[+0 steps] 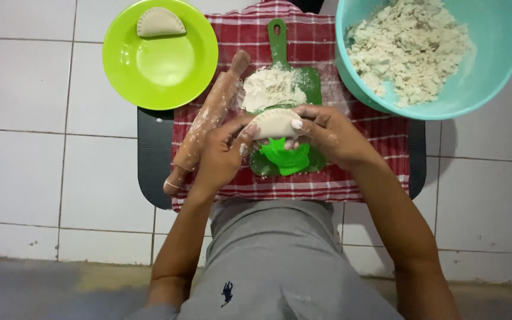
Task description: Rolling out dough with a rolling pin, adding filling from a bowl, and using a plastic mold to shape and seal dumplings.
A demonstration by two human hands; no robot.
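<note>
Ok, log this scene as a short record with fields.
left hand: holds one end of the folded dough piece
right hand: holds its other end
below the hands: green press on a green board
on the board: flour pile
left of the board: rolling pin
green plate: one folded dough piece
blue bowl: crumbly filling

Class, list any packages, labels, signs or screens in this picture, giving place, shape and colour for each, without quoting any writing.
No packages, signs or screens in view.
Small dark embroidered emblem: low on the person's grey shirt, near bottom centre; a little dark blue figure, too small to tell more.
</note>
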